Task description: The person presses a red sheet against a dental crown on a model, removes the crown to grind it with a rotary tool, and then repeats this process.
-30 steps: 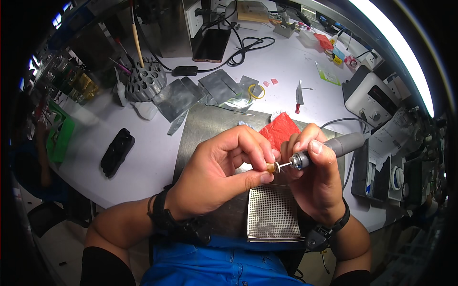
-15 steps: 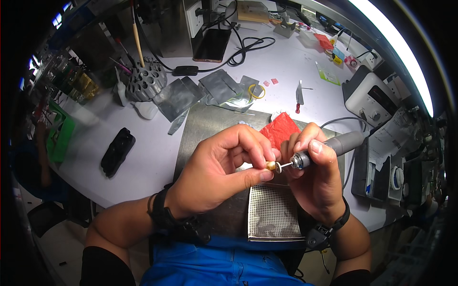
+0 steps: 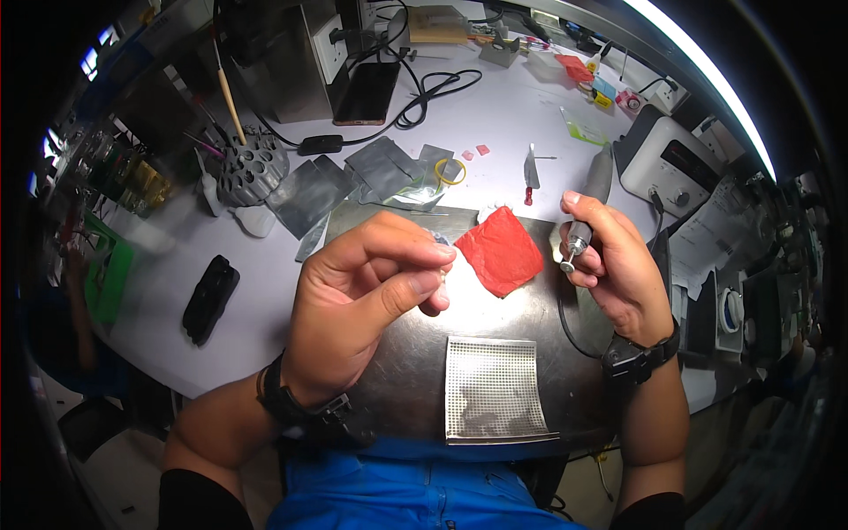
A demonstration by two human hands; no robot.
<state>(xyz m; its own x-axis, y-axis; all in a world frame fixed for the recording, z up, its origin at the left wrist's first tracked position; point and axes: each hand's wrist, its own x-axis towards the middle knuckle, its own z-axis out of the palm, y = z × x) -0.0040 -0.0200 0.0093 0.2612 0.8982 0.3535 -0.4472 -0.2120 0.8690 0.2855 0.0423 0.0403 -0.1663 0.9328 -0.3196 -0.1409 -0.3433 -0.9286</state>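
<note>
My right hand (image 3: pixel 629 281) is wrapped round a grey rotary handpiece (image 3: pixel 600 179), tipped with a small round disc (image 3: pixel 567 266) on a thin shank. The disc points down toward me, apart from my left hand. My left hand (image 3: pixel 349 309) is closed in a pinch, thumb near the fingertips; whatever it holds is hidden or too small to make out. Between the hands a crumpled red sheet (image 3: pixel 502 253) lies on a dark metal plate (image 3: pixel 402 397). Nearer me on that plate is a perforated metal tray (image 3: pixel 491 384).
At the far left stands a grey holder (image 3: pixel 254 168) with tools in it, near flat grey pouches (image 3: pixel 309 190). A black case (image 3: pixel 210 299) lies left. A phone (image 3: pixel 367 93) and cable sit at the back. The white control box (image 3: pixel 671 163) stands right, a red-handled knife (image 3: pixel 530 181) far-centre.
The hands have parted: the handpiece has swung right and tilted upward, its disc away from the small yellowish piece the left fingers pinched. The left hand has shifted left, uncovering the red sheet.
</note>
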